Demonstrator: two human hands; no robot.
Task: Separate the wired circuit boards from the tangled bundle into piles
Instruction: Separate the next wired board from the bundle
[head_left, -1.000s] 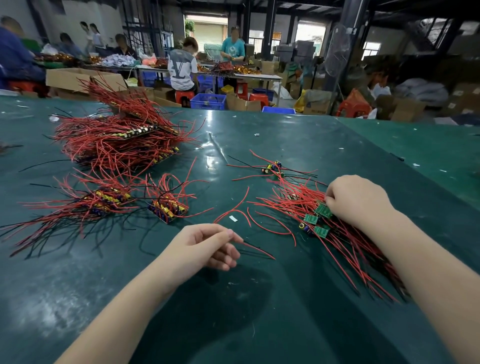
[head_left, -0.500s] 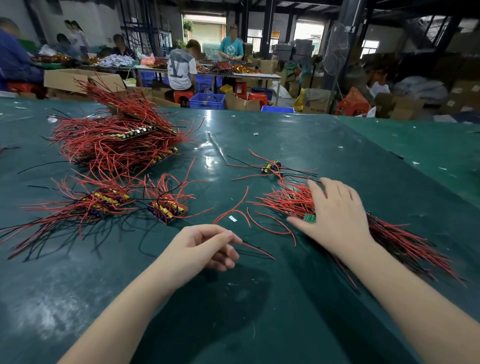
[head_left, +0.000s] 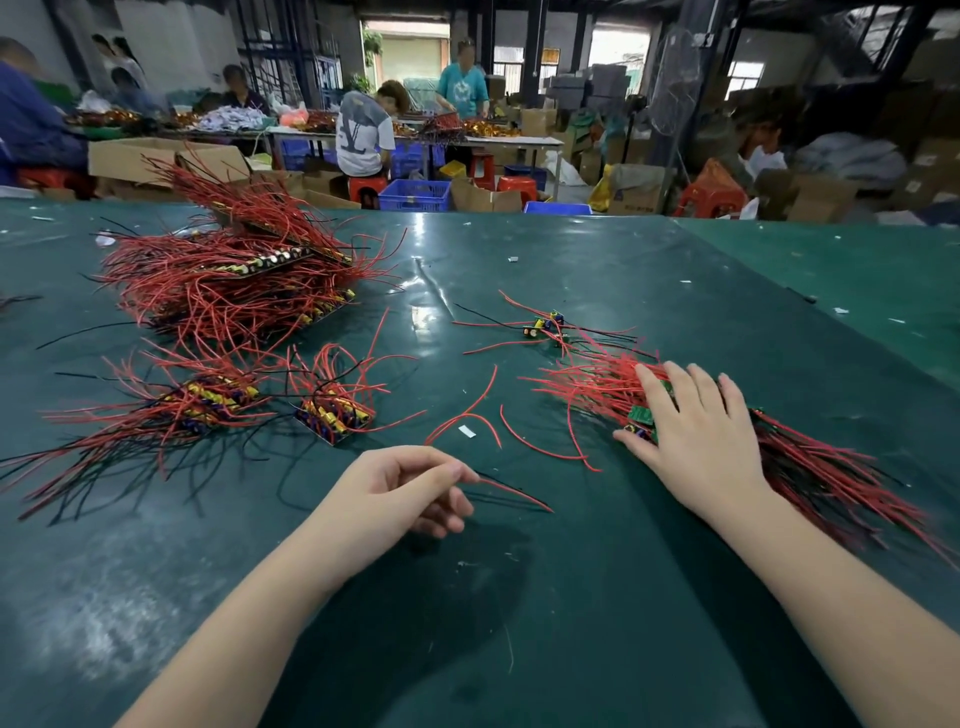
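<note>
A tangled bundle (head_left: 587, 387) of small green circuit boards with red and black wires lies at the right of the green table (head_left: 519, 597). My right hand (head_left: 696, 436) rests flat on it, fingers spread, palm down. My left hand (head_left: 400, 488) lies in the middle, thumb and forefinger pinching the ends of a red and black wire pair (head_left: 511, 493). A big heap of wired boards (head_left: 228, 280) sits at the far left. Two smaller piles (head_left: 208, 400) (head_left: 335, 410) lie in front of it. A few separate boards (head_left: 543, 327) lie beyond the bundle.
Loose red wire pieces (head_left: 467, 415) and a white scrap (head_left: 466, 430) lie between my hands and the piles. Beyond the table's far edge, people work at other tables among cardboard boxes, blue crates (head_left: 415, 195) and red stools.
My right hand went from closed on the bundle to flat and spread on top of it, and the bundle swung so its long wires trail right. My left hand stayed put.
</note>
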